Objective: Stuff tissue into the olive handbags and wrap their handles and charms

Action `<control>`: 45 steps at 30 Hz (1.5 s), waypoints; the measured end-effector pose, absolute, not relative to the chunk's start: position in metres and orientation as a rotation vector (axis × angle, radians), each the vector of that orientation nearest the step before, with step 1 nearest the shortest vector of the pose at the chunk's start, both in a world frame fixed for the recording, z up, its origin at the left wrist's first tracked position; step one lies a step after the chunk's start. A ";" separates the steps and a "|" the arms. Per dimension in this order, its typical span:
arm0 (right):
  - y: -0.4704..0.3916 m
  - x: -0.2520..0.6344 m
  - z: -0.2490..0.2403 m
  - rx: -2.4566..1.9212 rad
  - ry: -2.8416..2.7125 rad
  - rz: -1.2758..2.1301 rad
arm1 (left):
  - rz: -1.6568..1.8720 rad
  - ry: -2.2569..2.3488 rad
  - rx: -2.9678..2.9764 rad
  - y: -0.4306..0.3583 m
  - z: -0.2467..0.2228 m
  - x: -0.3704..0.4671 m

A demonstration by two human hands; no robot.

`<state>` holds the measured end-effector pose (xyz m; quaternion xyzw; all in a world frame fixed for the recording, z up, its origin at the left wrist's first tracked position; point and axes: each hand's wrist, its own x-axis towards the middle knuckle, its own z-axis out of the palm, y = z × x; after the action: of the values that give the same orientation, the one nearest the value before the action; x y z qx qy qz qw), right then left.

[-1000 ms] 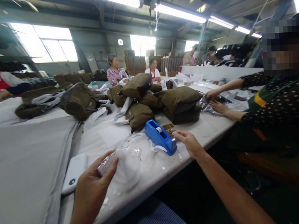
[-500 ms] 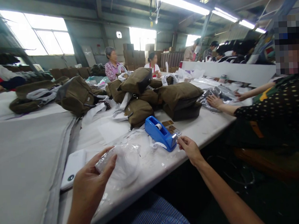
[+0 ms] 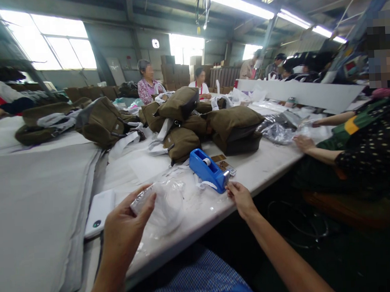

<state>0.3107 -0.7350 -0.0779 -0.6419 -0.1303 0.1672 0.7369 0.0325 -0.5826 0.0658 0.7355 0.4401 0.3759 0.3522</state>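
My left hand (image 3: 130, 220) is closed on a clear plastic bag (image 3: 167, 203), thumb and fingers pinching its left side. Something pale and coiled shows through the film, but I cannot make out its kind. A blue tape dispenser (image 3: 206, 169) stands on the table to the right of the bag. At its cutter end, my right hand (image 3: 241, 198) has its thumb and forefinger pinched together; whether tape lies between them is too small to see. Small brown-and-white cards (image 3: 226, 167) lie just behind the dispenser.
Olive bags (image 3: 234, 127) are heaped behind the dispenser, more olive bags (image 3: 105, 122) at left. A white phone (image 3: 100, 212) lies left of my left hand, beside grey sheets (image 3: 39, 213). At right, a co-worker's hands (image 3: 304, 143) are at clear plastic packaging (image 3: 278, 131).
My right hand has moved slightly left and down, still close to the dispenser's cutter end. My left hand keeps hold of the plastic bag. The co-worker's hands have shifted right.
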 end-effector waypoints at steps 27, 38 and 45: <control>-0.675 0.124 0.023 -0.827 -0.355 0.842 | 1.014 0.914 1.950 -0.613 0.051 0.031; -0.672 0.146 0.029 -1.146 -0.601 0.918 | 1.006 0.884 1.968 -0.608 0.052 0.027; -0.672 0.161 0.028 -1.440 -0.741 0.930 | 1.053 0.920 1.951 -0.608 0.054 0.026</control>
<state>0.1613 -0.6715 0.0284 -0.6197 -0.3191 0.4003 0.5949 0.0258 -0.6084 0.0535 0.7576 0.3573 0.4089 0.3622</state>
